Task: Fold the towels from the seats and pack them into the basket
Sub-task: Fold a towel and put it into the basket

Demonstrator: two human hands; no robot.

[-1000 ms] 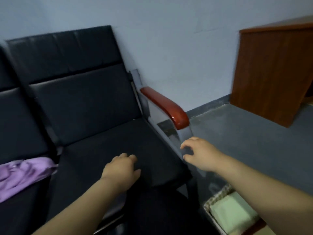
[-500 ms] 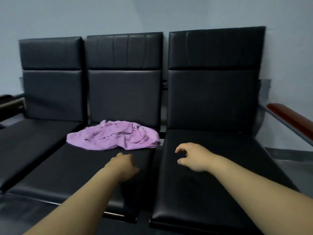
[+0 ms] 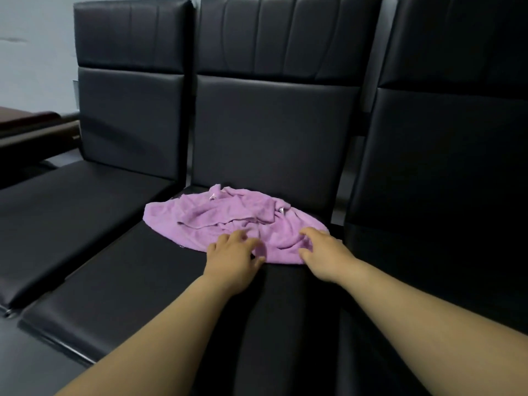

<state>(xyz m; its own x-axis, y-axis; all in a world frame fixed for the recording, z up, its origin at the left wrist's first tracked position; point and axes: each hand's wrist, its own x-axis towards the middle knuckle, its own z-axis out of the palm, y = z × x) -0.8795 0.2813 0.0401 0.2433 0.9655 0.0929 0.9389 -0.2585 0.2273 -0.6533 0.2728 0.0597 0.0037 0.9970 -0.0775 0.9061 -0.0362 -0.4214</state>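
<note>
A row of three black padded seats stands against a pale wall (image 3: 34,52), seen from above and in front. At far left, beside the row, a dark reddish-brown armrest (image 3: 27,117) juts into view. The left seat (image 3: 71,204) has nothing lying on it. The middle seat (image 3: 137,284) carries a crumpled lilac towel (image 3: 228,212), heaped toward the back of the cushion, just in front of the backrest, with its near edge spilling toward the middle of the cushion. Two bare forearms reach in from the bottom edge toward that towel. The left hand (image 3: 233,260) lies palm down at the towel's near edge, fingers spread and loosely curved, fingertips touching the cloth without gripping it. The right hand (image 3: 325,254) sits just beside it at the towel's right near corner, fingers curled down onto the fabric; whether it has pinched the cloth cannot be told. The right seat (image 3: 445,195) is only partly in view and looks bare.
</note>
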